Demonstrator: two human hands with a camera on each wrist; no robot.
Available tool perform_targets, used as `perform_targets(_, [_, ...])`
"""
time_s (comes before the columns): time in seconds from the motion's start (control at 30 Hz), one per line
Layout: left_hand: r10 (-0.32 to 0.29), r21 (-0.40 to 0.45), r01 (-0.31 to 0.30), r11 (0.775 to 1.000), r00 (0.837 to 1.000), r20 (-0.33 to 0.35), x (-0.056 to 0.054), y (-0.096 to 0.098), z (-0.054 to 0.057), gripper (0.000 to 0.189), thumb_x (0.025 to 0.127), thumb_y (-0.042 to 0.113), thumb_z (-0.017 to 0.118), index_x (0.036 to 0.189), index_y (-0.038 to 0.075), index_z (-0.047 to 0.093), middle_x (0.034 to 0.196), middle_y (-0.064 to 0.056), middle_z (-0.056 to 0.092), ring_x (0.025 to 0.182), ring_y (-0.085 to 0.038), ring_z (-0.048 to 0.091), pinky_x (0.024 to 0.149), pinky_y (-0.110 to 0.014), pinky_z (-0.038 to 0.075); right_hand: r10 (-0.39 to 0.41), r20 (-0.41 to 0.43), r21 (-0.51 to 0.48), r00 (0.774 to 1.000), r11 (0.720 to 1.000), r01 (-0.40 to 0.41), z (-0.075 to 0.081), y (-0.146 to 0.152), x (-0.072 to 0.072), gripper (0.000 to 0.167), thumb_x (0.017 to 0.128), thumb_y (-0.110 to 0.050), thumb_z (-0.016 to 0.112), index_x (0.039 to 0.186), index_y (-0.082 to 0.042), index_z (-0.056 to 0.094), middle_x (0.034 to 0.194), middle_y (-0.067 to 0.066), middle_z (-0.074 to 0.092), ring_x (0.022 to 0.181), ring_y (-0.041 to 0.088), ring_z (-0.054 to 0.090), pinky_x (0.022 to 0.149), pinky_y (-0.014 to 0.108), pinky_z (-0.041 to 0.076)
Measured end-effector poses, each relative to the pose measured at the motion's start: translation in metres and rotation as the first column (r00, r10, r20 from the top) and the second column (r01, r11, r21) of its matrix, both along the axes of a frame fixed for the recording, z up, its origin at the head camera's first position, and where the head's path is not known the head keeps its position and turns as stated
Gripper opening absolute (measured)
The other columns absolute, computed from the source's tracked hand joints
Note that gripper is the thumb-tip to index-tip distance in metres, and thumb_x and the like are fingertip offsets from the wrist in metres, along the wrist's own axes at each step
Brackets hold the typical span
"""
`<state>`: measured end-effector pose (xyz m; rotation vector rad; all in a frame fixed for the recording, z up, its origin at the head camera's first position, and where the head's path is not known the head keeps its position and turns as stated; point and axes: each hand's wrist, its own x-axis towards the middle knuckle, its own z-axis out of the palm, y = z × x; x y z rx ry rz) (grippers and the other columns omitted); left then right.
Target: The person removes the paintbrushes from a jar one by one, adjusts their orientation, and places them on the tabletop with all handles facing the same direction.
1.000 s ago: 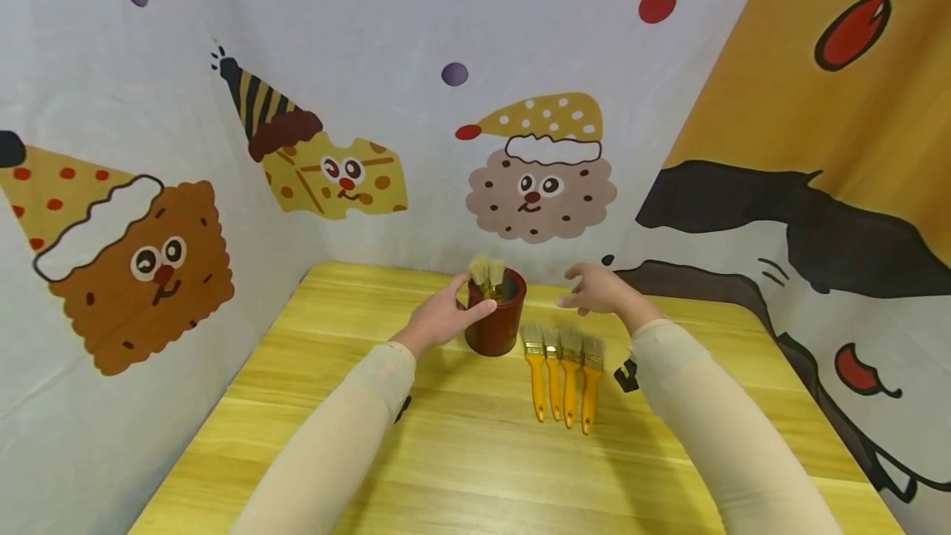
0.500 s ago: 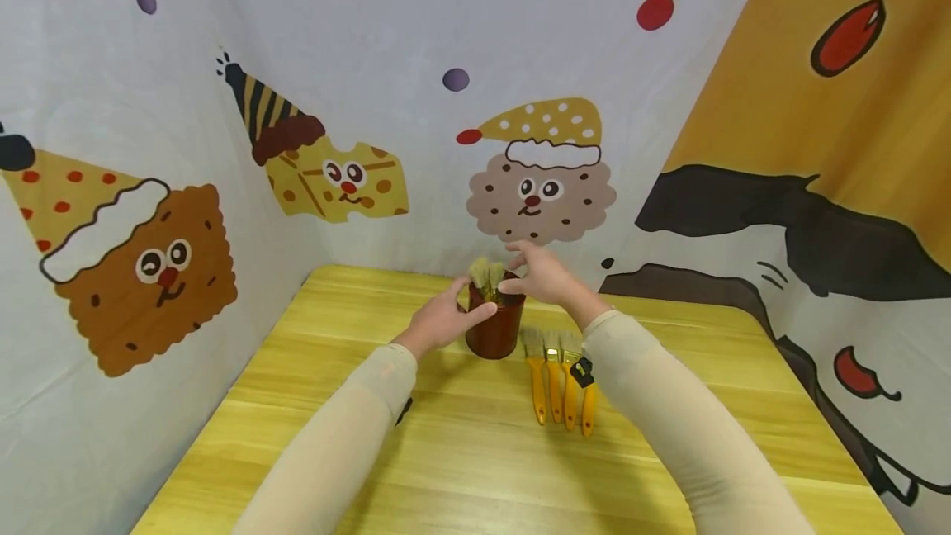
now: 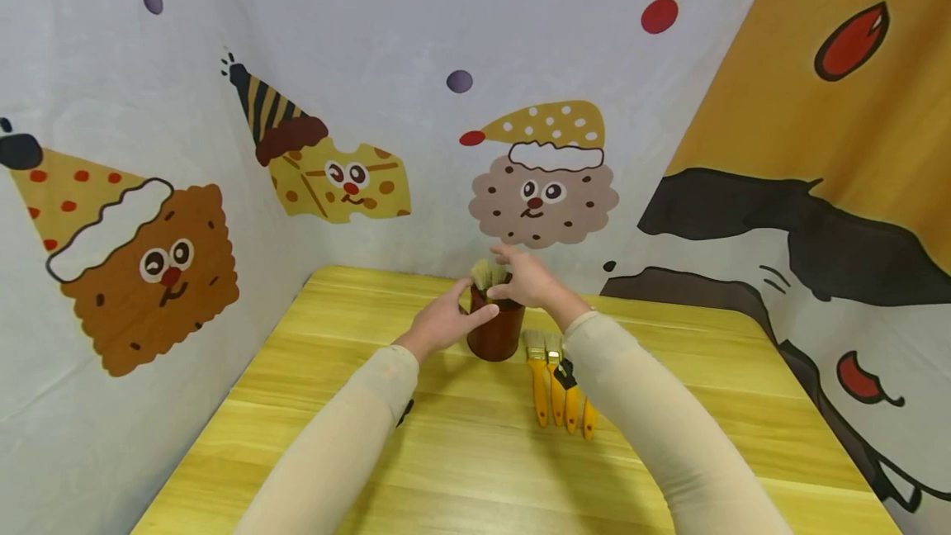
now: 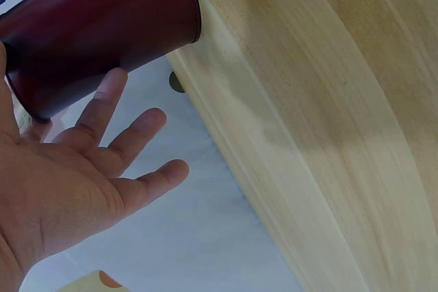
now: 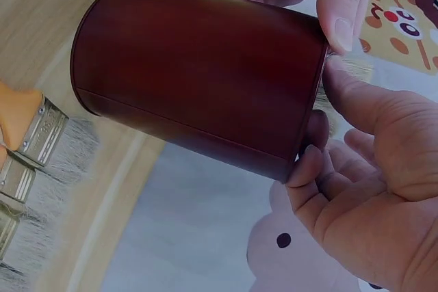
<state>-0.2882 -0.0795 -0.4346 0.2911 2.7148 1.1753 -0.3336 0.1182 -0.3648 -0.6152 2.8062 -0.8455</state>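
A dark red cylindrical pot (image 3: pixel 494 341) stands upright on the table, with pale paintbrush bristles (image 3: pixel 484 272) sticking up out of its mouth. My left hand (image 3: pixel 441 324) holds the pot at its left side near the rim. In the left wrist view its middle fingertip is against the pot (image 4: pixel 109 18) while the ring and little fingers spread away. My right hand (image 3: pixel 526 277) is over the mouth, thumb and fingers spread around the bristles. In the right wrist view, the right fingers (image 5: pixel 308 169) reach in at the rim and are partly hidden by the pot.
Several paintbrushes with orange-yellow handles (image 3: pixel 540 395) lie side by side on the wooden table (image 3: pixel 461 469), right of the pot, bristles pointing away; the right sleeve (image 3: pixel 631 378) overlaps some of them. A white cloth (image 3: pixel 394 56) with cartoon prints hangs behind the table.
My right hand has moved left from beside the pot to over its mouth, its sleeve now covering part of the brushes. My left hand has kept its place on the pot.
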Motion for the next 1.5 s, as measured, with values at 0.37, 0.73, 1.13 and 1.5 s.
perform_targets(0.37, [-0.006,-0.003,0.006,1.0,1.0,-0.006,0.001,0.0,0.001,0.095,0.097,0.079,0.055,0.173,0.033,0.021,0.14,-0.01,0.068,0.11,-0.025,0.07,0.088,-0.048,0.059,-0.011,-0.011,-0.032,1.0,0.999,0.011,-0.003,0.006,0.004,0.072,0.101,-0.018,0.077,0.164,-0.013,0.043,0.162,0.02,0.052,0.145,0.041,0.056,0.11,0.055,0.055])
perform_targets(0.73, [0.002,0.017,-0.002,1.0,1.0,0.002,0.001,0.0,-0.001,0.09,0.1,0.075,0.055,0.172,0.035,0.021,0.151,-0.01,0.063,0.118,-0.027,0.07,0.094,-0.053,0.058,-0.063,-0.023,-0.131,0.998,0.99,0.059,-0.023,0.031,0.0,0.059,0.098,-0.02,0.081,0.153,-0.015,0.06,0.157,0.014,0.058,0.145,0.041,0.054,0.112,0.059,0.052])
perform_targets(1.13, [0.005,0.006,-0.005,1.0,1.0,-0.009,0.001,0.002,0.0,0.09,0.099,0.077,0.055,0.172,0.036,0.021,0.148,-0.011,0.065,0.118,-0.028,0.07,0.096,-0.054,0.058,-0.084,0.096,-0.266,0.992,0.958,0.107,-0.036,0.047,-0.003,0.06,0.098,-0.029,0.082,0.153,-0.024,0.06,0.162,0.014,0.052,0.15,0.041,0.047,0.113,0.063,0.049])
perform_targets(1.5, [0.006,-0.003,-0.006,1.0,1.0,-0.007,0.0,0.003,-0.001,0.088,0.1,0.075,0.055,0.172,0.036,0.021,0.152,-0.01,0.062,0.118,-0.028,0.07,0.097,-0.055,0.058,-0.114,0.124,-0.294,0.986,0.945,0.146,-0.036,0.045,-0.002,0.055,0.098,-0.028,0.082,0.149,-0.03,0.062,0.158,0.013,0.055,0.146,0.039,0.051,0.11,0.059,0.053])
